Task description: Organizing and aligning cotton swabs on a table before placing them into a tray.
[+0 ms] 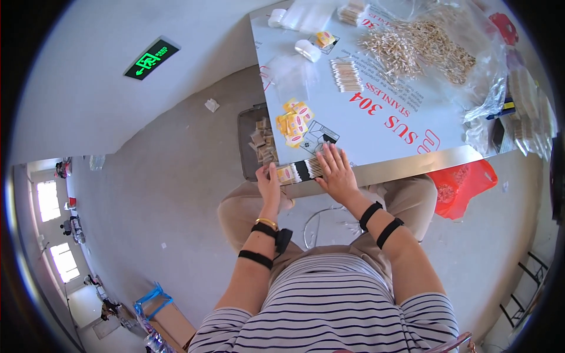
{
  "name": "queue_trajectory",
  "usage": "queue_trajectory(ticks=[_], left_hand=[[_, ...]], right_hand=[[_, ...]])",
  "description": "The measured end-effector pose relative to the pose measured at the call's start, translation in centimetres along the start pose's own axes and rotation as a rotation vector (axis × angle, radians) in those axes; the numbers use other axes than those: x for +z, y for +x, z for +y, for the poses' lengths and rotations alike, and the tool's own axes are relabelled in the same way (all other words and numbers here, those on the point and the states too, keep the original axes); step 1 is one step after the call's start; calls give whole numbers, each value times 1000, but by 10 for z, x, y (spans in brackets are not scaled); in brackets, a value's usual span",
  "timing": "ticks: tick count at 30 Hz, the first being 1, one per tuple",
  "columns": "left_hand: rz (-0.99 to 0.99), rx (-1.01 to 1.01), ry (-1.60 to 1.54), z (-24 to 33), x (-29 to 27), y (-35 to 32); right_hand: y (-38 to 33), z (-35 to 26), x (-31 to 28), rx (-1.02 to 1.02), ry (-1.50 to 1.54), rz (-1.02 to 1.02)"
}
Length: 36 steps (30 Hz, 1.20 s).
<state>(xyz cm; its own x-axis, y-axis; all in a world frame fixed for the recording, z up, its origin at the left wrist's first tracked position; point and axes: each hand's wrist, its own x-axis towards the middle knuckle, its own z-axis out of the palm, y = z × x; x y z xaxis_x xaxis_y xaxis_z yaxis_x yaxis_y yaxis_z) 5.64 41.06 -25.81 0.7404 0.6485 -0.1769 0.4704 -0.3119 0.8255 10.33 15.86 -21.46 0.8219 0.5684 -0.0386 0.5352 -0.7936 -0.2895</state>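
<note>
At the table's near edge lies a flat clear pack of cotton swabs (288, 175) with a yellow-and-white card inside. My left hand (269, 183) grips its left end between thumb and fingers. A black strip (303, 170) sits between the pack and a row of cotton swabs (315, 166). Over that row my right hand (337, 173) lies flat, fingers stretched and covering the swabs' right part. Just beyond are scattered yellow cards (294, 122). Further back, a neat row of swabs (346, 75) lies near a big loose heap of swabs (415, 50).
Clear plastic bags (294, 76) and a white roll-like item (307, 50) lie on the metal-topped table (376, 126). A grey bin (246, 147) with finished-looking packs stands below its left edge. A red bag (465, 188) hangs low at right. Stacked clear packs (527, 112) fill the right side.
</note>
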Motion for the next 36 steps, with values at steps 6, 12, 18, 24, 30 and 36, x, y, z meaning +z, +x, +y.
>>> queue_trajectory(ticks=[6, 12, 18, 24, 30, 36], left_hand=[[2, -128, -108, -4, 21, 9], [-141, -366, -511, -11, 23, 13], [-109, -376, -605, 10, 24, -1], [-80, -295, -517, 11, 15, -2], [-113, -83, -238, -18, -9, 11], [-109, 112, 20, -8, 0, 6]], right_hand=[[0, -17, 6, 15, -10, 33], [8, -37, 11, 18, 13, 40], [14, -61, 20, 44, -22, 55], [10, -47, 11, 36, 161, -8], [13, -37, 5, 6, 14, -34], [12, -50, 16, 45, -43, -41]])
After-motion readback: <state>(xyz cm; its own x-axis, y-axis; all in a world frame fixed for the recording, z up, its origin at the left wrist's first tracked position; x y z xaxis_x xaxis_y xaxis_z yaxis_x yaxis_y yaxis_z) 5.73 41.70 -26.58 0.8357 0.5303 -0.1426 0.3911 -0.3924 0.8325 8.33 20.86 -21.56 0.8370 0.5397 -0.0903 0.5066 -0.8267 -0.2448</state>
